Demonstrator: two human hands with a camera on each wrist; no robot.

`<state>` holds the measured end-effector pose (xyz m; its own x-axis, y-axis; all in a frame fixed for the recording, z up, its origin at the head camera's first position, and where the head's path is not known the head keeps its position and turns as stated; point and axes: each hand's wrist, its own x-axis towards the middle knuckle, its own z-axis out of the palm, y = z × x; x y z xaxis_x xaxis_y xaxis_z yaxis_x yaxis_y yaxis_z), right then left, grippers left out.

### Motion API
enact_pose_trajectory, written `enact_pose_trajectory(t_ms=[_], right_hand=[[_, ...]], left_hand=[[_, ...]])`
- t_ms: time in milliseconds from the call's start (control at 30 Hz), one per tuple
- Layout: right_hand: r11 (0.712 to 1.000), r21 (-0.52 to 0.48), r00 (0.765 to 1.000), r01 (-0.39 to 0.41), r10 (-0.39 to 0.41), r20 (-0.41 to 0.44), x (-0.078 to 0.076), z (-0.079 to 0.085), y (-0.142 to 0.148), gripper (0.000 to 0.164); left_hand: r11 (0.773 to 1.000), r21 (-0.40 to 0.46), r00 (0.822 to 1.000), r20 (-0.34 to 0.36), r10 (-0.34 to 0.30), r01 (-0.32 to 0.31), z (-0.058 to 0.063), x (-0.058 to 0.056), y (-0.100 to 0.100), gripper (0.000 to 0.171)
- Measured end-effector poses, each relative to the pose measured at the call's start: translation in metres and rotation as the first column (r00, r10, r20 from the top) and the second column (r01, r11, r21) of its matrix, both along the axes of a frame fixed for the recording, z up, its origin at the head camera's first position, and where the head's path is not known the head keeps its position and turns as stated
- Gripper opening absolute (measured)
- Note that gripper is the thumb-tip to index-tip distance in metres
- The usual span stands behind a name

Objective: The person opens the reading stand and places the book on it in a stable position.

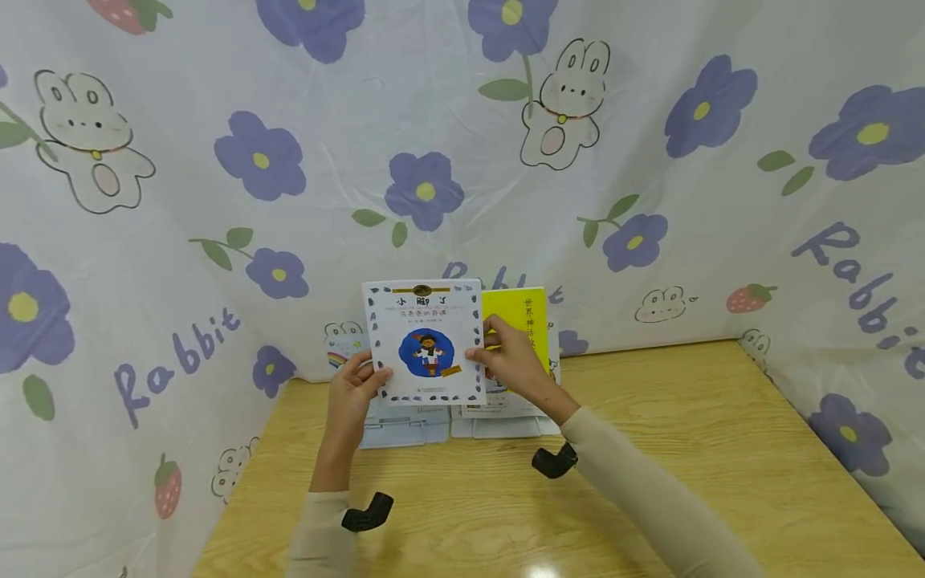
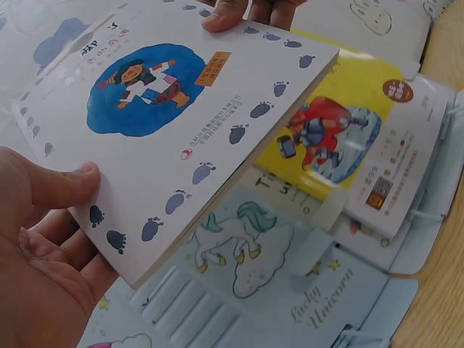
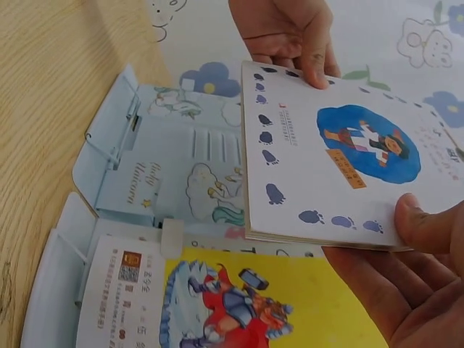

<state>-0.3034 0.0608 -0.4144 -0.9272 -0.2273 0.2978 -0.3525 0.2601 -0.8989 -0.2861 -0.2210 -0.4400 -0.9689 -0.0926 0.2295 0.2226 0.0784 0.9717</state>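
Observation:
A white picture book [image 1: 393,345] with a blue round picture and a border of footprints is held up in both hands. My left hand [image 1: 354,387] grips its left edge, thumb on the front cover and fingers behind. At the opposite edge my right hand [image 1: 516,361] pinches the book the same way. Behind it on the right, a yellow and white book [image 3: 239,304] leans on a book stand [image 1: 506,427]. A light blue unicorn book stand [image 2: 283,290] stands behind the held book, on the left, partly hidden by it.
Both stands sit toward the back of a wooden table [image 1: 650,466], near a wall cloth [image 1: 347,120] printed with rabbits and flowers. A black wrist device [image 1: 368,512] shows at the left sleeve, and another black device [image 1: 554,461] at the right sleeve.

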Motion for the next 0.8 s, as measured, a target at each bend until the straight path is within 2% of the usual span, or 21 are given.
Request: enact_pose_trajectory(t_ms=[267,433,667,800], right_hand=[[0.999,-0.003,0.999,-0.034,0.033,-0.033,-0.005,-0.005,-0.019,0.016],[0.999,0.005,0.997,-0.054,0.054,-0.052,-0.010,-0.005,-0.031,0.015],[0.987,0.162,0.982,0.019,0.011,-0.187,-0.017,-0.008,-0.047,0.013],[0.981,0.193,0.979,0.026,0.014,-0.205,-0.021,-0.012,-0.056,0.009]], left_hand=[[0.997,-0.031,0.998,0.011,0.068,-0.067,0.001,0.001,-0.014,0.039],[0.993,0.007,0.992,-0.038,0.122,-0.122,0.002,-0.002,-0.023,0.036],[0.977,0.048,0.973,-0.096,0.211,-0.208,0.003,-0.007,-0.038,0.029],[0.964,0.028,0.958,-0.105,0.265,-0.264,-0.001,-0.011,-0.047,0.028]])
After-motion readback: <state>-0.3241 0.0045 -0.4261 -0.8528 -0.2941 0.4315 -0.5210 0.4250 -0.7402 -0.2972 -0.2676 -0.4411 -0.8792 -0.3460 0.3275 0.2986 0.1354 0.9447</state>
